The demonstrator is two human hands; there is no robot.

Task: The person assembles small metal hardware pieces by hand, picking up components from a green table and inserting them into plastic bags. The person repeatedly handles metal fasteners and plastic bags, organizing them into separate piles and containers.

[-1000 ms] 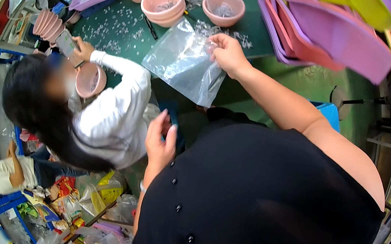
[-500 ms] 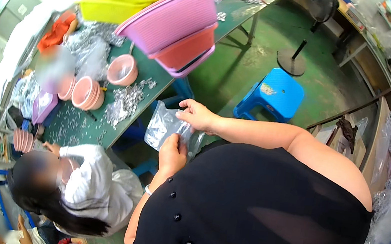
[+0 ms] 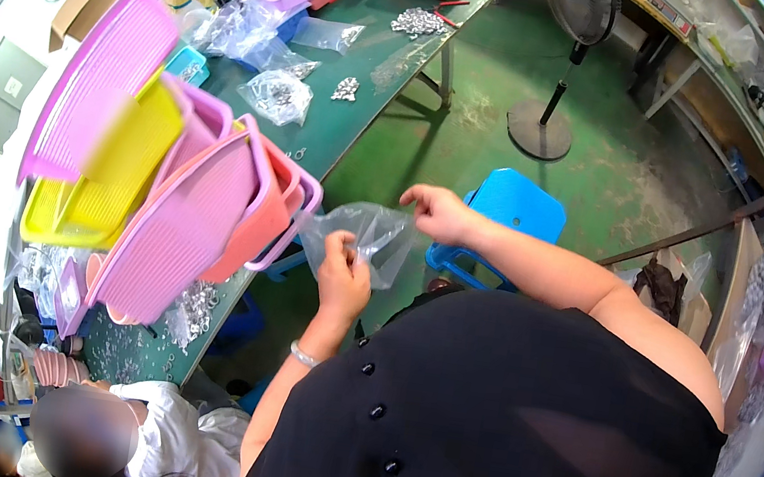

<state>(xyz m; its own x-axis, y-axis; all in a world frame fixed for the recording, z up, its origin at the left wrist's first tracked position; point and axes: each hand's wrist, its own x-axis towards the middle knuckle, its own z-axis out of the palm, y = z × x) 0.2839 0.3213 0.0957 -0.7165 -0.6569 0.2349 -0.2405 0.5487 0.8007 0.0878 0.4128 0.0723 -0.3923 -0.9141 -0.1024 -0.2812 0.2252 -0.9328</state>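
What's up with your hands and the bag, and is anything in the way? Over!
Left hand gripping clear plastic bag. Right hand by its edge, contact unclear. Blue stool beyond right hand, not blocking the bag.

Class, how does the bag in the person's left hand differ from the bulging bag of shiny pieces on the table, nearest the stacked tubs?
The held bag is in the left hand; the bulging bag lies on the table. The held bag shows no contents; the bulging bag holds small shiny pieces. Both are clear plastic.
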